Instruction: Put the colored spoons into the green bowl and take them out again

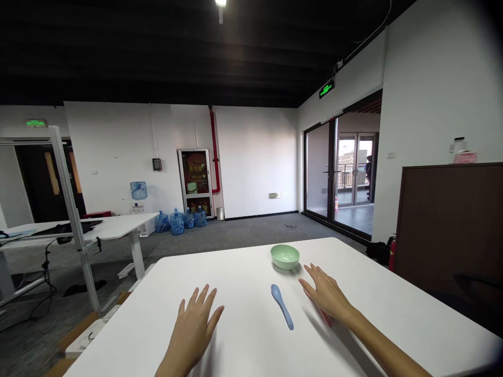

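Observation:
Fingers spread, my left hand (194, 322) hovers over the left part of the white table (239, 314) and holds nothing. My right hand (326, 290) is also open, its fingers stretched toward a light green bowl (285, 257) but apart from it. The bowl stands upright near the far edge. Between my hands lies a blue spoon (282, 306), its rounded end pointing away from me. Under my right hand shows part of a slim reddish thing (326, 318); most of it is hidden, so its kind cannot be made out.
Left of my table are a metal frame post (68, 193) and another white table (118, 226). Several blue water jugs (176, 222) stand on the floor by the far wall. A dark brown cabinet (448, 225) is on the right, near glass doors (317, 170).

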Tool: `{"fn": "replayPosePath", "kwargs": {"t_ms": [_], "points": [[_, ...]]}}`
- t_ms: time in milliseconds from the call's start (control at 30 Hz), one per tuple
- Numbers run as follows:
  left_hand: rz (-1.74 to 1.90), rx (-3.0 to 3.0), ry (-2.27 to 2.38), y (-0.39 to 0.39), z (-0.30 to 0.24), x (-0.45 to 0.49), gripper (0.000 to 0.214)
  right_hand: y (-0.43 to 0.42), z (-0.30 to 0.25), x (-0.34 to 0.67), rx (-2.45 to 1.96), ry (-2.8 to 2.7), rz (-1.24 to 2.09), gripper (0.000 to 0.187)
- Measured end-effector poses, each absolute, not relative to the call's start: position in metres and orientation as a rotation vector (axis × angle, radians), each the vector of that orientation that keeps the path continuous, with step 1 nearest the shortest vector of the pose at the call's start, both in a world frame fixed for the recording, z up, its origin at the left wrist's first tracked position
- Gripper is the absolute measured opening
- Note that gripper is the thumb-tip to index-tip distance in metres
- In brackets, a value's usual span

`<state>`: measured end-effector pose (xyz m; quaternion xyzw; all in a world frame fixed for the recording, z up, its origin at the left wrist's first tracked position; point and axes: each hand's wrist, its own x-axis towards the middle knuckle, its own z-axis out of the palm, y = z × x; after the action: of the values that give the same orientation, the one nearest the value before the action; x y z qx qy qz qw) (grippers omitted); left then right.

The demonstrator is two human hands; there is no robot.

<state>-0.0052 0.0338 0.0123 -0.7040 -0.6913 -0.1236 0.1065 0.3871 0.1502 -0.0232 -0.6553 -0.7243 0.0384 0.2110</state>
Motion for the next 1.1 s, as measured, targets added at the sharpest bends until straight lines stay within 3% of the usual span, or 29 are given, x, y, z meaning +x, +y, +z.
{"fn": "replayPosePath", "kwargs": {"t_ms": [1100], "points": [[-0.315, -2.075, -2.051, 0.0329, 0.0147, -0.0044, 0.057, 0.1459, -0.0337, 0.3897, -1.831, -2.028, 0.104, 0.072]]}}
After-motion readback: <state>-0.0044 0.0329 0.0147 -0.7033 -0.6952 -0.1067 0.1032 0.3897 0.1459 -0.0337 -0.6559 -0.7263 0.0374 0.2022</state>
